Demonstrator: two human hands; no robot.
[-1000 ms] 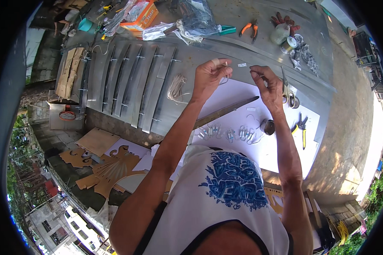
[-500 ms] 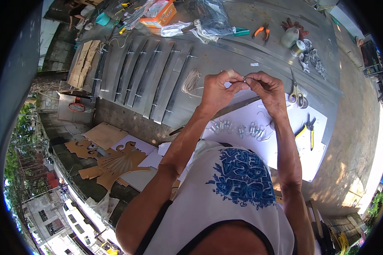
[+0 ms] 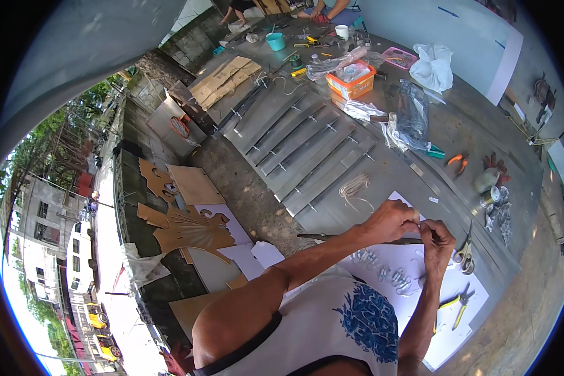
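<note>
My left hand (image 3: pixel 392 223) and my right hand (image 3: pixel 437 241) meet fingertip to fingertip above a white sheet (image 3: pixel 469 318) on the metal table. Both are closed in a pinch; whatever small thing sits between the fingers is too tiny to name. Below them on the sheet lie several small, shiny wire-like pieces (image 3: pixel 382 273) in a row. Just right of my right hand are scissors (image 3: pixel 464 254) with pale handles. Nearer to me, yellow-handled pliers (image 3: pixel 460 307) lie on the sheet. A coil of pale cord (image 3: pixel 355 186) rests beyond my left hand.
Long metal strips (image 3: pixel 319 160) with small cross pieces lie at the left of the table. Farther back are an orange tub (image 3: pixel 352 81), a clear plastic bag (image 3: pixel 413 116) and orange-handled pliers (image 3: pixel 458 163). Cut brown boards (image 3: pixel 191 229) lie lower left. Another person's hand (image 3: pixel 320 18) shows at the far end.
The view has swung left and up, so the table and my hands appear farther right and lower. My fingertips remain pinched together. The far end of the table and another person now show.
</note>
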